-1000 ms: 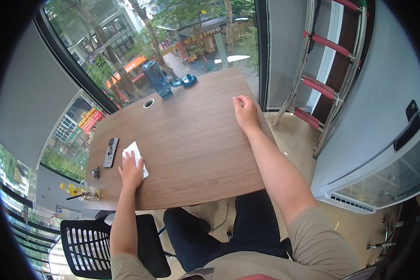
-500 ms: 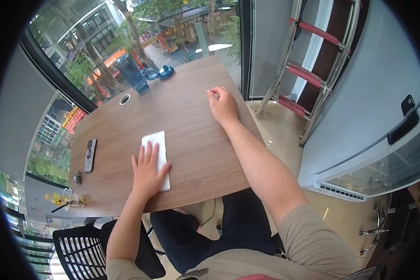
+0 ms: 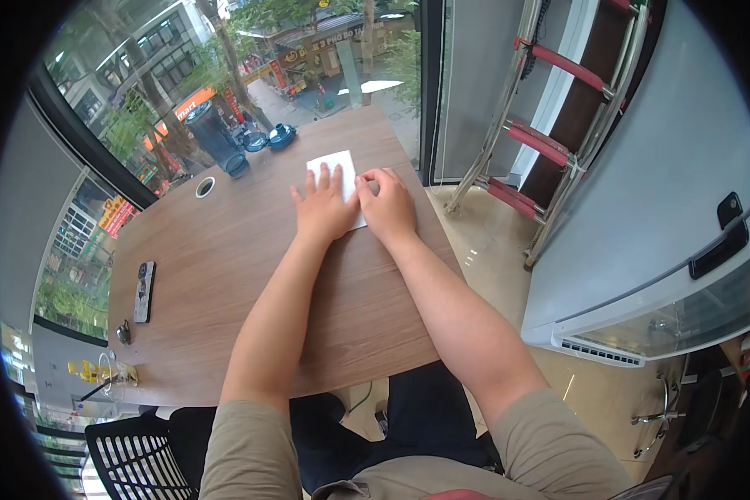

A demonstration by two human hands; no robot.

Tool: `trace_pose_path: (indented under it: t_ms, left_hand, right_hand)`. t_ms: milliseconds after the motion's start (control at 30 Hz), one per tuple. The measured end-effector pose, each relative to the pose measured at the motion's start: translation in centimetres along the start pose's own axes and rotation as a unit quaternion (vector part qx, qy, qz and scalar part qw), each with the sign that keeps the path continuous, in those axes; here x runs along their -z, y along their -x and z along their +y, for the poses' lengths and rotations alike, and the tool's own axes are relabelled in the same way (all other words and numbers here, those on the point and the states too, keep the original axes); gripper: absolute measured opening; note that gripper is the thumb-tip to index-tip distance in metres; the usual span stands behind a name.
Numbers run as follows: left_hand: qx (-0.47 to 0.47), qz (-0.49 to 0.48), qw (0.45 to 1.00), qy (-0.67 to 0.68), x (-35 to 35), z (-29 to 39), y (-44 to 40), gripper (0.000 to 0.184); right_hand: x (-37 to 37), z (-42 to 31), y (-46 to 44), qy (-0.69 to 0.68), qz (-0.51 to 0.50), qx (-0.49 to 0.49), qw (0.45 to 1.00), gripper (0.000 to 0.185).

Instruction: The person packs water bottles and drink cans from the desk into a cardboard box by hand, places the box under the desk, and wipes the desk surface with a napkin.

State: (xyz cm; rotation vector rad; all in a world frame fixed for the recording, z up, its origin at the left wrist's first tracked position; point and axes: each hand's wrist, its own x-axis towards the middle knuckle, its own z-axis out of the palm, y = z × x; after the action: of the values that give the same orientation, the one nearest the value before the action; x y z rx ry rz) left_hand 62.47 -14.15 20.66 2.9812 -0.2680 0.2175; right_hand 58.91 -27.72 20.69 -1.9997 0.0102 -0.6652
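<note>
A folded white napkin or cloth (image 3: 347,171) lies on the wooden table toward its far right part. My left hand (image 3: 325,208) rests flat over it with fingers spread, hiding much of its middle and lower part. Beside the napkin's right edge, my right hand (image 3: 389,204) is curled, thumb and fingers drawn together. Whatever those fingers may contain is hidden. The two hands are side by side, almost touching at the left thumb.
On the table (image 3: 217,267) are a blue clear bottle (image 3: 217,137), its blue lid (image 3: 282,136), a round cable hole (image 3: 205,187), a phone (image 3: 145,292), a small dark object (image 3: 123,332) and a cup with a straw (image 3: 117,375). A ladder (image 3: 542,142) leans right.
My left hand has slid the napkin forward and right across the table, up to my right hand. My right hand stays curled in about the same place. The view has shifted slightly.
</note>
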Motion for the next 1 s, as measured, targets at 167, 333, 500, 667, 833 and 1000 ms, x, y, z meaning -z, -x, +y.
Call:
trace_pose_path:
  t_ms: [167,333,500,667,833,1000]
  left_hand:
    - [-0.096,-0.003,0.995,-0.030,-0.6,2.6,2.5,0.079]
    - [-0.201,-0.037,0.979,0.027,2.6,2.8,13.1,0.078]
    - [-0.212,-0.089,0.973,0.005,6.9,-1.8,23.6,0.078]
    - [0.016,-0.026,0.999,-0.023,6.5,-14.5,25.5,0.082]
    - [0.161,0.092,0.982,-0.043,6.4,-24.9,27.2,0.072]
    - [0.084,0.196,0.977,0.010,8.3,-23.5,30.1,0.033]
  right_hand:
    - [-0.6,1.6,-0.9,-0.040,0.036,-0.021,0.998,0.030]
    - [0.0,3.4,-2.5,-0.190,0.062,-0.069,0.977,0.034]
    - [0.8,2.5,-2.4,-0.216,0.076,-0.090,0.969,0.037]
    - [0.6,3.0,-2.7,-0.240,0.066,-0.085,0.965,0.056]
    - [0.1,4.0,-3.1,-0.187,0.027,-0.070,0.980,0.064]
    - [0.1,3.9,-3.2,-0.225,0.030,-0.095,0.969,0.065]
